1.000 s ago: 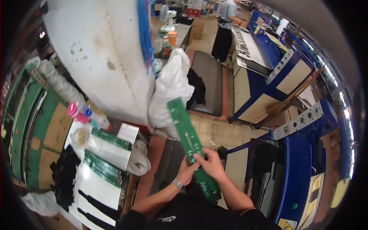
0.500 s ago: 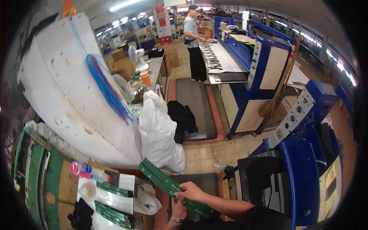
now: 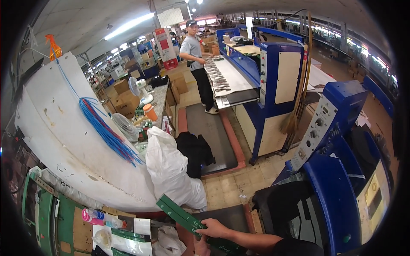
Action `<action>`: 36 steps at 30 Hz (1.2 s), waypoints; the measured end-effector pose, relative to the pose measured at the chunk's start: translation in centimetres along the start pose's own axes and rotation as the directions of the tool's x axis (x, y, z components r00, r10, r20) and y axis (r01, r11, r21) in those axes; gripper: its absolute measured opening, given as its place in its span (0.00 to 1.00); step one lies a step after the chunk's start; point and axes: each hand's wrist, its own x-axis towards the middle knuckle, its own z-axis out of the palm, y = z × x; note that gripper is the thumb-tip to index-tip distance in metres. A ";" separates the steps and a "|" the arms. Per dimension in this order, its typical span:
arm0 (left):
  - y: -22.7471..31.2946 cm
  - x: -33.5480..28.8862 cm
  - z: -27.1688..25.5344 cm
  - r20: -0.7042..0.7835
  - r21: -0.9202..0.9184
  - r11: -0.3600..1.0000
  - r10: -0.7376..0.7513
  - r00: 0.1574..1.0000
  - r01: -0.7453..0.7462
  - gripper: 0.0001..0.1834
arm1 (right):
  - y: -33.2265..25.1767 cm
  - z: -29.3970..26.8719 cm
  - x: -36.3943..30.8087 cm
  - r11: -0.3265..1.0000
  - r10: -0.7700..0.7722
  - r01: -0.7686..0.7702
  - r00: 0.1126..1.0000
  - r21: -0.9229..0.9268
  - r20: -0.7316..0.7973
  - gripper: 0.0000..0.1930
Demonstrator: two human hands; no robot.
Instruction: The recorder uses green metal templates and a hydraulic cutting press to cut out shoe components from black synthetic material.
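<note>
A long, flat green strip (image 3: 177, 214) with white handwritten marks slants across the lower middle, its far end pointing up and left. A seam along it suggests more than one piece lying together. My right hand (image 3: 215, 228) grips it from above with bent fingers. Close below, my left hand (image 3: 201, 245) holds it from its near side, partly cut off by the lower edge. Similar green strips (image 3: 130, 234) lie on white sheets at the lower left, beside a pink-capped bottle (image 3: 92, 216).
A stuffed white sack (image 3: 168, 166) and a black cloth (image 3: 194, 151) lie ahead. Blue machines stand at right, the nearer with a control panel (image 3: 314, 133). A co-worker (image 3: 196, 59) stands by a far table (image 3: 228, 77) bearing dark pieces. Blue cords (image 3: 104, 130) hang from a white panel.
The view has tilted up and shifted. Both hands still hold the green strip, lower in the picture now. The co-worker has turned this way.
</note>
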 end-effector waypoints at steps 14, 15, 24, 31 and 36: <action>10.4 -5.8 -3.2 0.106 -0.354 0.914 -0.170 0.980 0.197 0.30 | -2.2 7.3 2.9 0.970 0.063 -0.118 0.967 0.214 0.246 0.07; 14.6 -6.5 -3.7 0.123 -0.276 0.927 -0.230 0.966 0.255 0.35 | -2.9 7.8 4.1 0.943 0.125 -0.200 0.953 0.267 0.275 0.06; 10.9 -11.3 -29.7 0.128 -0.233 0.950 -0.181 0.975 0.207 0.45 | -7.6 26.0 14.5 0.944 0.233 -0.323 0.807 0.075 0.543 0.07; 4.3 -21.9 -45.6 -0.299 -0.484 0.858 -0.345 0.890 0.170 0.33 | -6.6 43.3 23.6 0.929 0.329 -0.351 0.637 -0.118 0.697 0.11; 0.4 -28.5 -47.9 -0.528 -0.699 0.715 -0.487 0.696 -0.030 0.30 | -3.7 52.9 29.6 0.857 0.491 -0.437 0.527 -0.274 0.694 0.10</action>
